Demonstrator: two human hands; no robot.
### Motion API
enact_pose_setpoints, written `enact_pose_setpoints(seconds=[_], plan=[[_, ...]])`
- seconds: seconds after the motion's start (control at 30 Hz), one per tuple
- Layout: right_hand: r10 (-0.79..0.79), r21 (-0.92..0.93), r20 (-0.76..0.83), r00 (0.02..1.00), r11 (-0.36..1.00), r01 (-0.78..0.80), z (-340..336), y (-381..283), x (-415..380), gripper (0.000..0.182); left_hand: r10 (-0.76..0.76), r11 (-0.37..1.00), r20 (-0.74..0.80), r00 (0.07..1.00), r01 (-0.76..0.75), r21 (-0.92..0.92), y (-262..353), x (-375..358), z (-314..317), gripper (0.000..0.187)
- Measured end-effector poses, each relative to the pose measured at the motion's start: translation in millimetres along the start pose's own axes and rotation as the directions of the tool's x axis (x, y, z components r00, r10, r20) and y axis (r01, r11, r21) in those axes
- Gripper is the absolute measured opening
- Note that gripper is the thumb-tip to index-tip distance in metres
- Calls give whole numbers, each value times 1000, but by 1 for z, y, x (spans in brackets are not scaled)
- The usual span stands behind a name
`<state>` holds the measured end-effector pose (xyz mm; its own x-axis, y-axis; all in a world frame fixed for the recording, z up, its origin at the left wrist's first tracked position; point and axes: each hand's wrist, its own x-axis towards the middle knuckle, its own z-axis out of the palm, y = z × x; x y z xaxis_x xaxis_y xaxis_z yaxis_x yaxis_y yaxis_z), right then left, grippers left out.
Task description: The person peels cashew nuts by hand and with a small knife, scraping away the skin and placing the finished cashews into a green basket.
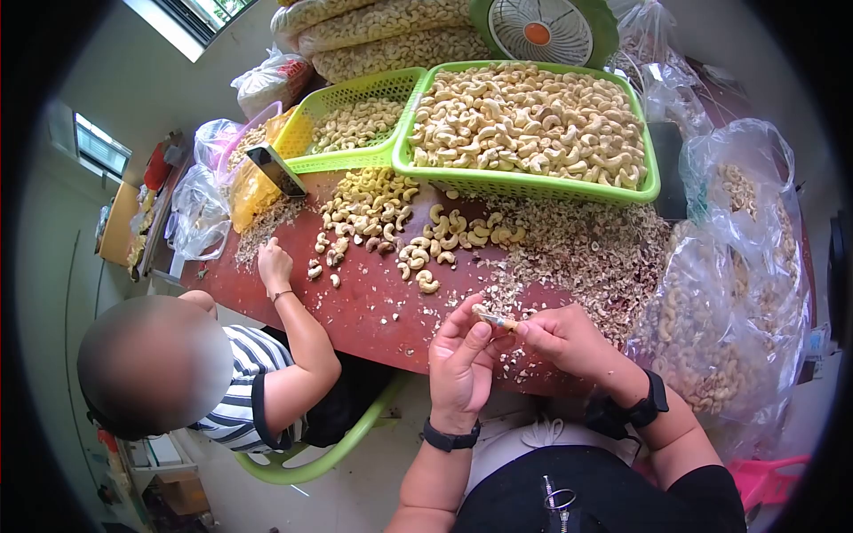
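Observation:
Close to the table's front edge, my left hand (460,351) pinches a cashew (480,310) between thumb and fingers. My right hand (562,339) grips a small knife (498,321) with a short blade and a light handle; its blade meets the cashew, and much of the handle is hidden in my fingers. Beyond my hands lie loose peeled cashews (430,240) and a yellowish heap of cashews (369,200). Scraps of skin (569,253) cover the table around and right of my hands.
A large green basket (533,184) full of cashews stands at the back, with a yellow-green basket (342,162) beside it. Clear plastic bags of nuts (711,311) lie right. A phone (276,171) leans at left. Another person's hand (274,265) rests at the table's left side.

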<state>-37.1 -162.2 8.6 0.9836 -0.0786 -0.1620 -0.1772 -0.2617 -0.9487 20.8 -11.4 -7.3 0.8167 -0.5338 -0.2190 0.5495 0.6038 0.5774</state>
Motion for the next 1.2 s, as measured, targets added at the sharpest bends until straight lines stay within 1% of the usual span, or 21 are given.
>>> enact_pose_setpoints(seconds=[0.07,0.17,0.4,0.47,0.5,0.57,0.63,0.7,0.73,0.8,0.9,0.93,1.0,1.03,1.1,1.13,1.2], plan=[[-22,-30,-4,1000,999,22,0,-1,0,34,75,997,-16,997,-75,37,0,-1,4,33],[-12,-22,7,1000,1000,13,0,-4,0,34,87,996,-21,996,-87,18,0,-1,2,28],[-15,16,9,1000,1000,15,1,-6,-1,35,92,994,1,996,-92,51,-2,-2,-1,26],[18,-85,18,1000,996,-17,1,-5,0,35,73,997,16,997,-73,32,-2,-2,-3,25],[-2,-75,38,999,997,4,1,-5,0,35,97,994,6,995,-97,46,-2,-1,-3,25],[-94,-22,-40,995,995,93,3,-5,-1,36,87,996,62,994,-87,6,-5,-1,-5,25],[-61,12,-42,997,998,61,5,3,2,38,70,997,63,996,-67,-42,-7,-1,-9,25],[-6,42,-48,999,999,8,7,3,1,39,56,997,98,994,-50,-54,-8,0,-12,26],[-25,53,-20,999,998,26,7,2,2,39,50,997,76,996,-45,-60,-7,0,-9,26],[6,26,-44,999,1000,-5,7,1,3,39,27,997,75,997,-21,-77,-6,2,-7,27],[11,62,-22,1000,998,-9,8,-1,3,39,26,999,62,998,-24,-35,-7,1,-9,28],[44,48,-42,998,998,-42,6,-2,0,39,22,1000,58,998,-21,-20,-8,1,-12,28],[-23,-45,-40,999,999,21,7,-6,1,38,33,999,62,998,-33,-11,-6,-1,-10,28],[12,-28,-35,999,1000,-13,6,-7,0,36,47,999,71,996,-48,2,-6,0,-10,28],[-15,-75,-1,1000,997,15,3,-7,2,34,61,998,45,997,-62,29,-7,0,-10,27],[-12,-80,-12,1000,997,11,4,-5,2,34,64,998,59,996,-66,24,-8,0,-12,26],[-34,-52,-21,999,998,33,4,-3,3,33,74,997,46,996,-75,13,-11,0,-12,25]])
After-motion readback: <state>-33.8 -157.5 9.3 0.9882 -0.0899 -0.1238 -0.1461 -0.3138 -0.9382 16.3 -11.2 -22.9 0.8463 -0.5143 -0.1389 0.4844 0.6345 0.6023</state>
